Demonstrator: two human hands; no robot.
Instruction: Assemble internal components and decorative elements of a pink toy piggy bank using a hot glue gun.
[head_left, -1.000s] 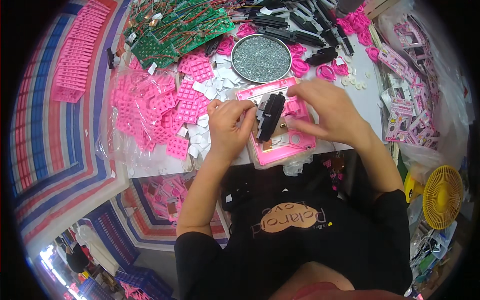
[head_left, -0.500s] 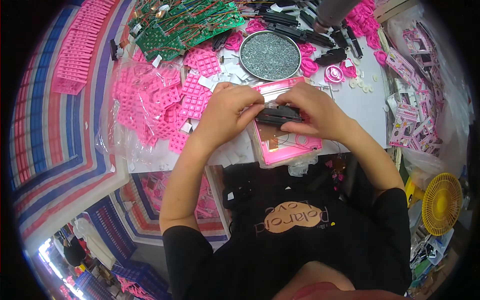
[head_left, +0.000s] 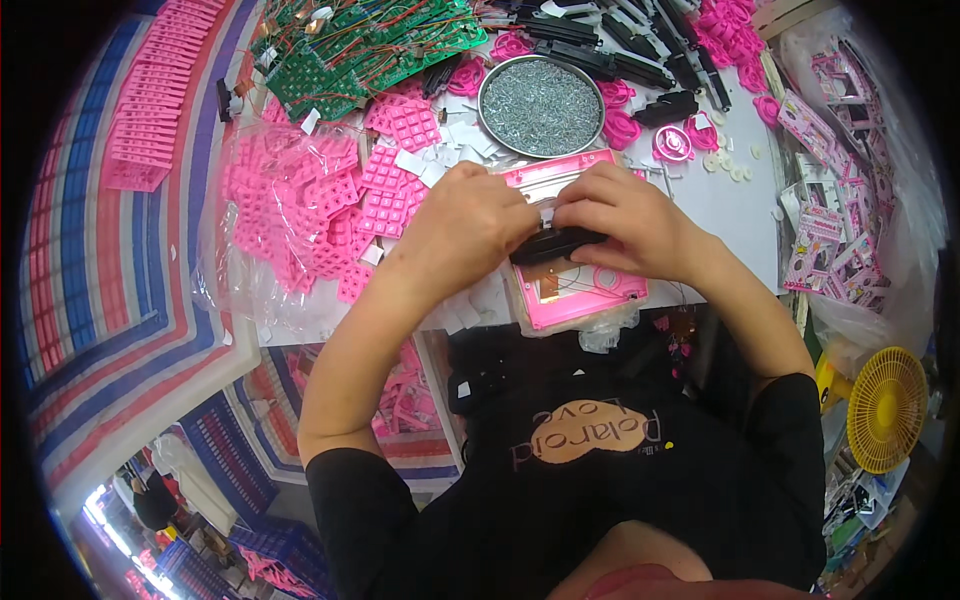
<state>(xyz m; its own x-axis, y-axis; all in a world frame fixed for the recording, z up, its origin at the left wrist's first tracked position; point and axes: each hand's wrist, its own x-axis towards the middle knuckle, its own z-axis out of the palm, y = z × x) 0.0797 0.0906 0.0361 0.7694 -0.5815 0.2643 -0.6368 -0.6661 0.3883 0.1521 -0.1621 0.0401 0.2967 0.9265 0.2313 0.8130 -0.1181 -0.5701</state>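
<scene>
A pink plastic housing (head_left: 575,318) lies on the table in front of me, with thin wires and a pink ring in its near part. Across its middle sits a black elongated plastic part (head_left: 550,246). My left hand (head_left: 475,220) is closed at the left end of this part, its fingertips curled and partly hidden. My right hand (head_left: 625,215) grips the part's right end, thumb on the near side and fingers bent over the far side. Whether the left fingers also pinch something small cannot be seen.
A round metal tray of small screws (head_left: 541,106) stands just beyond the housing. Pink keypads (head_left: 300,190) are heaped at left, green circuit boards (head_left: 370,60) behind them. Black plastic parts (head_left: 620,50) lie at the back right. A bag of printed pieces (head_left: 840,200) and a yellow fan (head_left: 886,410) are at right.
My left hand has turned and curled further over the black part's left end. The right fingers have bent in closer over it. A dark tool at the top has gone from view.
</scene>
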